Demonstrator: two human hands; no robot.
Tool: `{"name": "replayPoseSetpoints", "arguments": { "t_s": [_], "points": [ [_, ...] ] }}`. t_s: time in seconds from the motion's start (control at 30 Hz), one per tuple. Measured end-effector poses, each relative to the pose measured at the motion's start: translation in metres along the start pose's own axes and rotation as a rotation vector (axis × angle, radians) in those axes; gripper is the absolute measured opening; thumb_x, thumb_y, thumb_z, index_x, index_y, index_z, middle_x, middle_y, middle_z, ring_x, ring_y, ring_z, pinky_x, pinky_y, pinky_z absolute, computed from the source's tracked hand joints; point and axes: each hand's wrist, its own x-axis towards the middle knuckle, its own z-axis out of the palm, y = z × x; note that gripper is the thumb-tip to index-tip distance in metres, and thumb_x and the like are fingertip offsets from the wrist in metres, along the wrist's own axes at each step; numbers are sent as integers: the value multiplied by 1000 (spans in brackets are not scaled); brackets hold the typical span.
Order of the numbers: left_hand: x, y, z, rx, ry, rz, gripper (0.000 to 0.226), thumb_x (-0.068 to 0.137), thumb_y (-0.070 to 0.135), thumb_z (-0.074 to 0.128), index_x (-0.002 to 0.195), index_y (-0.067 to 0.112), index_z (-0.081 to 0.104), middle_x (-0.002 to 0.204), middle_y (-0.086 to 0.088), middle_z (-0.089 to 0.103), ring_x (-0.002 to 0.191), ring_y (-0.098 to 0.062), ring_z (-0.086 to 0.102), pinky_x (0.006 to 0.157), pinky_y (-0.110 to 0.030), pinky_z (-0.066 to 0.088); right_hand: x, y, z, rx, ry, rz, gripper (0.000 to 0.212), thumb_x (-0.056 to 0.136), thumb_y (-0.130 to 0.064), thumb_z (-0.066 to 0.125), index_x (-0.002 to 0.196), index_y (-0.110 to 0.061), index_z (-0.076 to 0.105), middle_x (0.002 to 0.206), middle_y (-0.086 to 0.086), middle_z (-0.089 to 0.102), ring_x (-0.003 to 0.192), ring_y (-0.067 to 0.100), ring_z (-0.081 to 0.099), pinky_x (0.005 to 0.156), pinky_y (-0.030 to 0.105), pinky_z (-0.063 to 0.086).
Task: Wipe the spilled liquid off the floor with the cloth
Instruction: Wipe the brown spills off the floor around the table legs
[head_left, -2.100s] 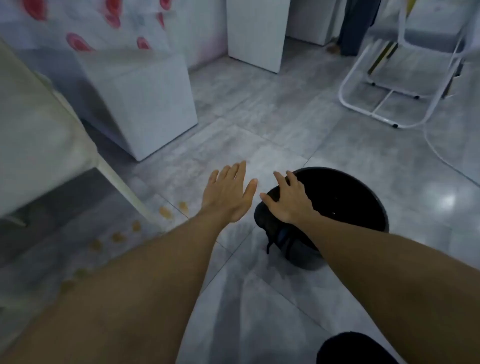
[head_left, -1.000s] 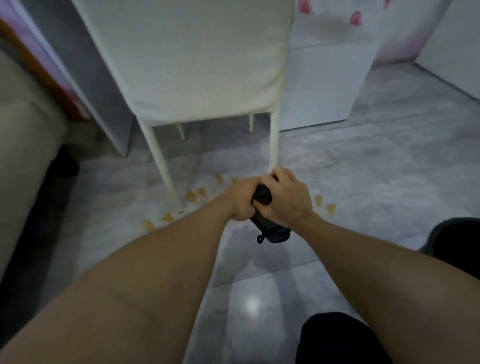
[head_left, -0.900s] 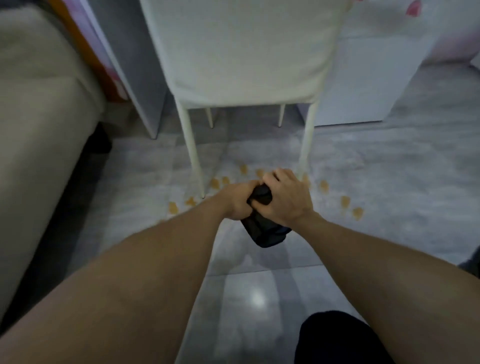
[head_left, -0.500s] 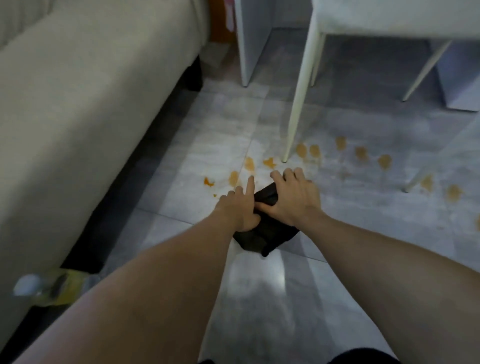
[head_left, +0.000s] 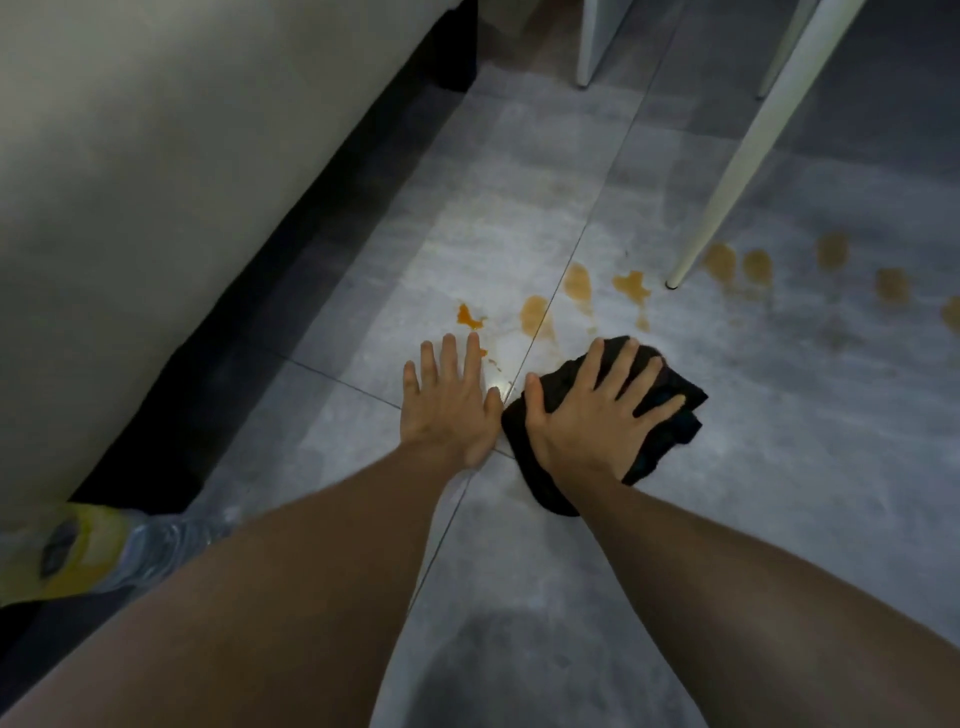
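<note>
Fingers (head_left: 631, 371) spread on cloth (head_left: 670, 415), orange spills (head_left: 579, 280), chair leg (head_left: 727, 182) beyond

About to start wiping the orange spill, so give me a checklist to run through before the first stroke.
1. Black cloth flat on the floor tiles: ok.
2. Right hand pressing on the cloth: ok.
3. Left hand clear of the cloth: ok, flat on bare tile.
4. Cloth reaches the orange drops: not ok, they lie just ahead.
5. Chair leg clear of the path: not ok, drops surround its foot.
6. Cloth dampness: cannot tell.
</note>
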Motion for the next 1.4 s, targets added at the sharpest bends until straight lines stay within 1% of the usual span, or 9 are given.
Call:
{"name": "replayPoseSetpoints", "arguments": {
  "t_s": [0.17, 0.37, 0.5, 0.63, 0.8, 0.93, 1.1, 1.2, 1.4],
  "points": [
    [11, -14, 14, -67, 71, -93, 73, 104, 55, 12, 160, 20, -20, 169, -14, -18, 155, -38, -17, 125, -54, -4, 11, 9, 2, 18, 70, -168, 96, 93, -83, 18, 165, -20, 15, 173, 12, 8, 158, 40, 2, 121, 70, 0],
    [28, -26, 27, -161, 95, -191, 70, 104, 56, 6, 160, 21, -17, 169, -11, -20, 155, -35, -17, 125, -52, -7, 30, -6, 4, 18, 80, -99, 107, 91, -83, 19, 163, -4, 10, 171, 19, 10, 158, 38, 4, 122, 67, 4],
    [31, -29, 38, -206, 181, -212, 62, 105, 46, 9, 161, 29, -12, 171, -2, -14, 156, -27, -15, 126, -51, -6, 48, -38, 10, 10, 87, -266, 95, 96, -77, 13, 165, -11, 13, 173, 11, 9, 159, 36, 1, 124, 64, -1],
    [34, -30, 41, -198, 210, -253, 62, 104, 42, 11, 162, 33, -8, 171, 4, -10, 157, -25, -13, 124, -55, -9, 43, -15, 10, 19, 124, -389, 79, 100, -71, 20, 164, -23, 23, 173, 7, 13, 159, 35, 5, 125, 63, 1],
    [35, -30, 42, -222, 216, -252, 62, 104, 41, 12, 162, 32, -9, 171, 5, -12, 157, -25, -15, 123, -59, -8, 62, -31, 8, -45, 85, -280, 79, 97, -73, 22, 164, -31, 20, 173, 6, 10, 157, 41, 2, 119, 73, 2],
    [36, -31, 43, -217, 203, -238, 61, 105, 41, 10, 162, 32, -11, 170, 6, -16, 156, -25, -17, 122, -59, -9, 81, -69, 15, -35, 66, -326, 79, 97, -72, 21, 164, -30, 19, 173, 4, 10, 158, 40, 3, 120, 72, 3],
    [36, -32, 45, -224, 235, -232, 63, 104, 38, 14, 163, 31, -6, 171, 5, -11, 157, -26, -12, 123, -60, -7, 66, -33, 11, -15, 126, -462, 73, 97, -71, 30, 160, -34, 31, 172, 8, 15, 157, 38, 11, 122, 67, 10],
    [35, -30, 47, -222, 259, -235, 65, 101, 38, 12, 163, 26, -5, 172, 4, -8, 158, -25, -9, 123, -59, -5, 78, -27, 7, -7, 116, -346, 75, 94, -74, 33, 159, -35, 34, 170, 15, 15, 156, 39, 10, 122, 68, 8],
    [37, -31, 45, -235, 246, -227, 75, 92, 38, 6, 162, 14, -9, 172, -1, -10, 157, -23, -12, 124, -58, -4, 118, -109, 13, -15, 46, -350, 80, 95, -75, 24, 163, -32, 23, 172, 15, 13, 157, 42, 7, 121, 70, 3]
  ]
}}
